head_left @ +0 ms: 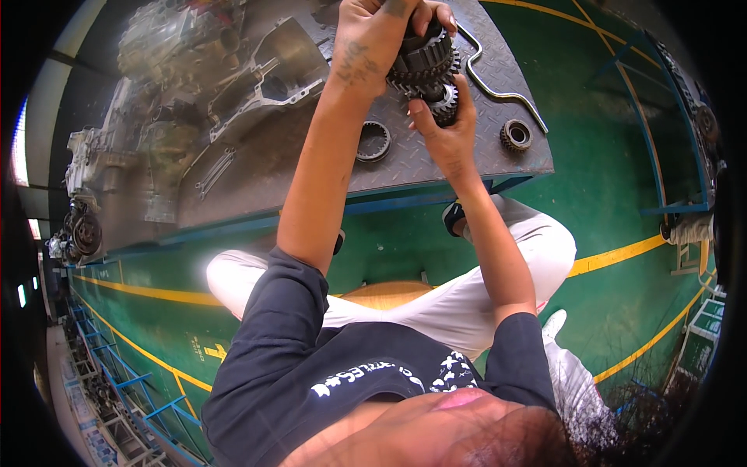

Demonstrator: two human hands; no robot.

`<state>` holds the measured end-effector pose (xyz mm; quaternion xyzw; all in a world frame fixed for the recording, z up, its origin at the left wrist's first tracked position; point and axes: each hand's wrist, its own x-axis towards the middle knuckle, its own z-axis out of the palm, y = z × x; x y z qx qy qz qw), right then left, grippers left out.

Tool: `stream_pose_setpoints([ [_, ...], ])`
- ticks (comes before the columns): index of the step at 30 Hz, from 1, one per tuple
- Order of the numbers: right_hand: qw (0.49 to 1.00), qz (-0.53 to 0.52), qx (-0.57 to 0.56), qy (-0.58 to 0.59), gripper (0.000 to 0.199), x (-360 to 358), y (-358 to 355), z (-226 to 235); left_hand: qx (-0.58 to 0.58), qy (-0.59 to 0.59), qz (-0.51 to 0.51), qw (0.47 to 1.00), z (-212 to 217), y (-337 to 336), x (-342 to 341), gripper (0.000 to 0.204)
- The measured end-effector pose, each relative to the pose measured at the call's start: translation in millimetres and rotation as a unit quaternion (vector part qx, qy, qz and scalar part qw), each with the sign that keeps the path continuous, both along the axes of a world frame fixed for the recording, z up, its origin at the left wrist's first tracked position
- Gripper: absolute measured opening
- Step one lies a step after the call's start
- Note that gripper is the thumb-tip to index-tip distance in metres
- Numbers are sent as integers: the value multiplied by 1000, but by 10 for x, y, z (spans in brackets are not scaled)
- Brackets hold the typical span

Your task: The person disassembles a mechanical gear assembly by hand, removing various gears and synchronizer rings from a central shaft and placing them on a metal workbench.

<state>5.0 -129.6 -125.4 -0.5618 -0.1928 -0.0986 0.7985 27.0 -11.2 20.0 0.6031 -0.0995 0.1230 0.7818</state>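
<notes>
both hands' grip holds the gear cluster (424, 66) over the steel plate (311, 163), left hand (366, 47) above, right hand (443, 128) below.

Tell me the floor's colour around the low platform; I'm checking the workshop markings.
Green floor with yellow lines, clearest in the head view, right of the platform.

Gear stack (426, 64): dark steel grey, toothed rings. Work platform (296, 156): grey diamond-tread plate, blue edge. Floor (615, 179): green, yellow lines. Loose ring gear (374, 141) grey; small bearing (515, 135) brownish, possibly rust. Trousers (467, 296) white. Shirt (342, 373) dark navy, white print. Railings (117, 366) blue. Housing (272, 70) dull silver.
</notes>
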Motion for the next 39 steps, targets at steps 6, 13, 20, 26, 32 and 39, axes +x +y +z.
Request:
stream_pose_setpoints([
  [6,999,4,34,0,45,16,-29,31,-230,23,-40,972,-66,72,166,46],
  [13,999,5,32,9,44,-2,-45,51,-355,24,-63,932,-390,252,170,40],
  [20,1000,-19,0,0,49,20,8,-56,-480,36,-42,875,-625,295,201,21],
  [26,1000,9,29,-7,45,32,-14,0,-566,6,-64,822,-512,401,-9,15],
  [32,999,23,38,-8,43,32,-73,26,-542,-78,-69,834,-433,856,-503,18],
  [39,998,28,39,-36,38,74,-72,-18,-418,-79,169,889,-602,1527,-1258,24],
])
